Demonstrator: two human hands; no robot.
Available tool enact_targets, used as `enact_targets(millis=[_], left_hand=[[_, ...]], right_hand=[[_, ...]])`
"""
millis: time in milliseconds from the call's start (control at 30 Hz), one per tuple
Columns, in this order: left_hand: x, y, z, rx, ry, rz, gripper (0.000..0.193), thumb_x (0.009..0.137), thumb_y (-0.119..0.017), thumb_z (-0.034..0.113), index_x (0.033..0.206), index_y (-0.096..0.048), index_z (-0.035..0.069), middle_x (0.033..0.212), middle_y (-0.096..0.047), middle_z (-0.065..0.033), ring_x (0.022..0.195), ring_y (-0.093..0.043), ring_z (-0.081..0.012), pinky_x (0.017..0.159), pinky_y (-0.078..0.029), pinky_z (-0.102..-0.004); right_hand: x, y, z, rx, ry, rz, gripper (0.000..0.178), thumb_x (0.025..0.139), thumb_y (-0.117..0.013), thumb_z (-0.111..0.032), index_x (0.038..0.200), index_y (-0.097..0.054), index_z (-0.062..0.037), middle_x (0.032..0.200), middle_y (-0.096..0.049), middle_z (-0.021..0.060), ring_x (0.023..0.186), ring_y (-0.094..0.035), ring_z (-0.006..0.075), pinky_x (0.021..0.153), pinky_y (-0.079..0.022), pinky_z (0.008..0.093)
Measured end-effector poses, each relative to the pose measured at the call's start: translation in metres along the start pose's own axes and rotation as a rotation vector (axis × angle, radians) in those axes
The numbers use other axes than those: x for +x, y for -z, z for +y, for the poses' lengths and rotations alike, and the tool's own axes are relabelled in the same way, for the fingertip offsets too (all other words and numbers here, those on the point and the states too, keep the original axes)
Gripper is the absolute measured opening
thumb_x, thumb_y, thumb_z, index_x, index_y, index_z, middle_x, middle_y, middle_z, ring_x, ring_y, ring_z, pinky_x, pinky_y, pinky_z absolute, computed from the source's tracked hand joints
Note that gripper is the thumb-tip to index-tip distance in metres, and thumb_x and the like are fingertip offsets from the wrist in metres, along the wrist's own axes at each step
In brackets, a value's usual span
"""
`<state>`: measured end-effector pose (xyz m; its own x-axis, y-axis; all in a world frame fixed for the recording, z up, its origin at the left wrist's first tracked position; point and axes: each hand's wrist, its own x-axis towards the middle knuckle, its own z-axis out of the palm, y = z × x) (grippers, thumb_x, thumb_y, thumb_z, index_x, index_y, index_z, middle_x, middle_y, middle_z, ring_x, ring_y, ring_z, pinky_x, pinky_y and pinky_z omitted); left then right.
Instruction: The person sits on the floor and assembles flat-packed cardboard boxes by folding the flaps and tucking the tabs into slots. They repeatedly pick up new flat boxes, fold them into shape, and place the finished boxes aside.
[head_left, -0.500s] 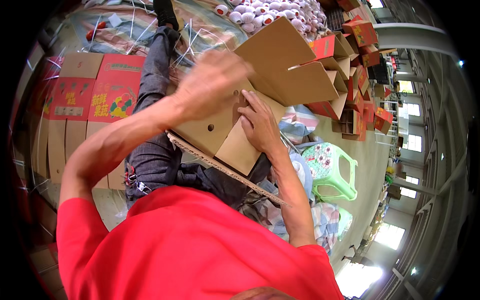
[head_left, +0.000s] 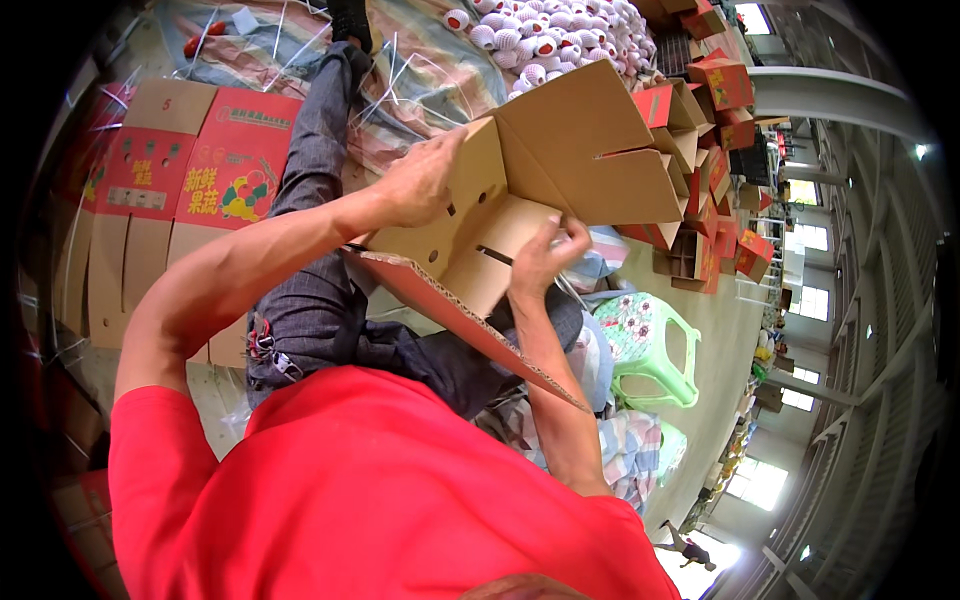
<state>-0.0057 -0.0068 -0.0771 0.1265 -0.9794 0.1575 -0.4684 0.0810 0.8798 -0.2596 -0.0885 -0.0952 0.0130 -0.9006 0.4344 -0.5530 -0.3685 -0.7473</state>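
Observation:
A partly folded brown cardboard box (head_left: 500, 215) with a red outer side lies across my lap. Its walls show round holes and slots, and a wide slotted flap (head_left: 585, 130) stands out at the far right. My left hand (head_left: 425, 185) is at the far-left wall, its fingers together over the upper edge. At the right edge of the slotted inner panel, my right hand (head_left: 548, 258) has its fingers bent and its thumb raised, and it appears to grip the box there. Part of that grip is hidden.
Flat red-and-brown cartons (head_left: 175, 200) lie to the left. Fruit in white foam nets (head_left: 560, 40) is piled at the back. Open boxes (head_left: 700, 170) are stacked at the far right, and a green plastic stool (head_left: 650, 345) stands nearer. A striped sheet (head_left: 410, 75) with loose white straps covers the floor ahead.
My left hand has come down from above onto the far-left wall. My right hand has shifted from lying on the panel to its right edge. The box has opened wider and shows more inside.

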Motion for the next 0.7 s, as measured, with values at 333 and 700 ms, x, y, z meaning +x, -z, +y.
enact_targets(millis=[333, 700], left_hand=[[-0.026, -0.034, 0.000, 0.246, -0.352, -0.178, 0.103, 0.094, -0.071, 0.050, 0.164, -0.025, -0.009, 0.169, -0.030, -0.0317, 0.160, -0.022, -0.0497, 0.131, -0.019, -0.0583], [-0.014, -0.058, -0.027, 0.706, -0.473, -0.322, 0.083, 0.092, -0.068, 0.045, 0.152, -0.050, -0.009, 0.165, -0.045, -0.0215, 0.158, -0.033, -0.0388, 0.130, -0.022, -0.0570]], right_hand=[[-0.028, -0.018, 0.008, 0.096, 0.271, -0.497, 0.031, 0.102, -0.062, -0.014, 0.127, -0.056, 0.0037, 0.152, -0.050, 0.0246, 0.141, -0.050, 0.0395, 0.120, -0.040, 0.0466], [-0.038, -0.011, 0.010, -0.440, 0.402, -0.742, 0.047, 0.101, -0.053, -0.006, 0.147, -0.056, 0.0034, 0.168, -0.041, 0.0173, 0.160, -0.027, 0.0431, 0.129, -0.022, 0.0572]])
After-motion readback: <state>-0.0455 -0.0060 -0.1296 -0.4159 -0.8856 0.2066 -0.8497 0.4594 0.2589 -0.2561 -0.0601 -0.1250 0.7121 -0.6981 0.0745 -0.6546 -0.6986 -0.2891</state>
